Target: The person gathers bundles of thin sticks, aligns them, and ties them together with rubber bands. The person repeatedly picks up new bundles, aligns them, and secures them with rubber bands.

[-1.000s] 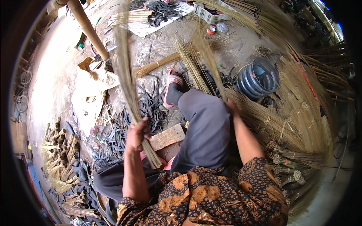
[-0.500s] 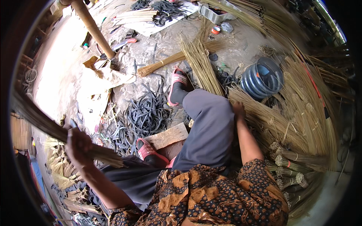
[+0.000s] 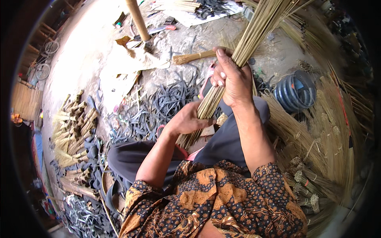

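A thick bundle of thin straw-coloured sticks slants across in front of me, its far end fanning out at the top right. My right hand is closed around the middle of it, thumb lying along the sticks. Lower down, my left hand grips the same bundle near its butt end, above my lap. Some of its fingers are hidden behind the sticks. Tangled black strips lie on the floor beyond my left hand. Farther off rests a tied stick bundle, partly behind my right hand.
On the right stand a ribbed dark bucket and heaped stick bundles. Short tied bundles are piled at the left, above grey strips. Farther off are a wooden pole and a red-handled knife.
The left hand, holding a bundle out at the left, has swung inward to my lap. My right hand has risen from beside my knee and grips a bundle. The view has shifted left.
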The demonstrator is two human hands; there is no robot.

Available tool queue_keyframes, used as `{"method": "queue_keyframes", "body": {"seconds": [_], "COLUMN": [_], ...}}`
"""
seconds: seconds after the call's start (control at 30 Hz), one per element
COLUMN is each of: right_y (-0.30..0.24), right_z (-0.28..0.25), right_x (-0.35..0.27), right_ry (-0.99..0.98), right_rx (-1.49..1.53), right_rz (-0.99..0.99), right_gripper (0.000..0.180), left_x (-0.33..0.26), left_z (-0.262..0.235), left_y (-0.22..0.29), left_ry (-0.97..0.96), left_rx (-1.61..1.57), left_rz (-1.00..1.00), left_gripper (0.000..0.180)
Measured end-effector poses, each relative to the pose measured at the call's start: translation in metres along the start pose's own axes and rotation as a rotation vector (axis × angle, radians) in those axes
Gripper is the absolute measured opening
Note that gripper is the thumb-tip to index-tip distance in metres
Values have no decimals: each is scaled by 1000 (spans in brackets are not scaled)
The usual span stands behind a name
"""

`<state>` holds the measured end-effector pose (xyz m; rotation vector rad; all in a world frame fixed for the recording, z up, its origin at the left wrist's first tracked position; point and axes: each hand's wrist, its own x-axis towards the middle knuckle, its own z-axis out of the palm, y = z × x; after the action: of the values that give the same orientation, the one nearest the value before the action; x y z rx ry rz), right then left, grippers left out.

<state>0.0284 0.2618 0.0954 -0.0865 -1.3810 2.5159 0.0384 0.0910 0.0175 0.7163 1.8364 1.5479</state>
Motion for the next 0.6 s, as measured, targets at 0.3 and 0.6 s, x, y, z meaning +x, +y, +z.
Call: {"method": "queue_keyframes", "body": {"seconds": [0.3,0.6], "right_y": [93,183], "right_z": [26,-1], "right_x": [-27,-54], "right_ry": [-291,-404], "right_rx": [-486,-675], "right_rz": [-236,-56], "right_gripper": [23,31], "left_x": [-4,-23], "left_z": [-6,22], "left_y": [-88,-214], "left_ry": [549,734], "left_rx": [186,47], "left_rz": [282,141], "left_gripper": [21,40]}}
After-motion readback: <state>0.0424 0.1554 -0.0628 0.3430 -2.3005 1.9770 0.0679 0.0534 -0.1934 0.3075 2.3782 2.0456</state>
